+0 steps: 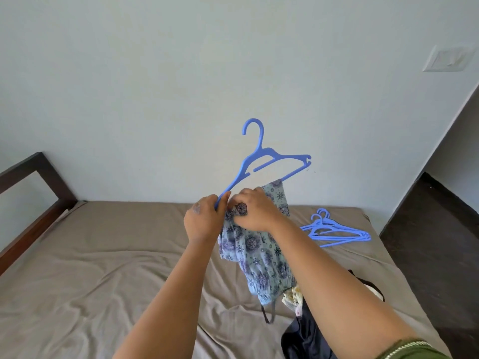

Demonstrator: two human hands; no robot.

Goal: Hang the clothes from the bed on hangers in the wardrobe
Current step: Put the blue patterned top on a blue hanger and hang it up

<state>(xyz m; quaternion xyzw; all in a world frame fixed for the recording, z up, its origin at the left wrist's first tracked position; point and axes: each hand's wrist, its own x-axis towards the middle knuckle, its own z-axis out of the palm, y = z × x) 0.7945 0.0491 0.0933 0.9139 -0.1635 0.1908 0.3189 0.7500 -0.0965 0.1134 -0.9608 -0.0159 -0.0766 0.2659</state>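
Head view: left hand (pixel 204 218) grip clasps hanger (pixel 269 161) end; right hand (pixel 255 211) pinches patterned garment (pixel 259 250) draped beneath

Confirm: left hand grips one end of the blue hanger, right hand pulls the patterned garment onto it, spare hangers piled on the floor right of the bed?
Wrong on one point. The spare hangers lie on the bed, near its right edge, not the floor; the head view shows it. The left hand does grip the blue hanger, and the right hand holds the patterned garment.

I see open brown bedsheet (pixel 103 255) from seven to ten o'clock, stacked blue plastic hangers (pixel 337 230) blocking at three o'clock, heaped dark clothes (pixel 303 330) crowding five o'clock, dark wooden bedframe (pixel 33 193) bounding nine o'clock
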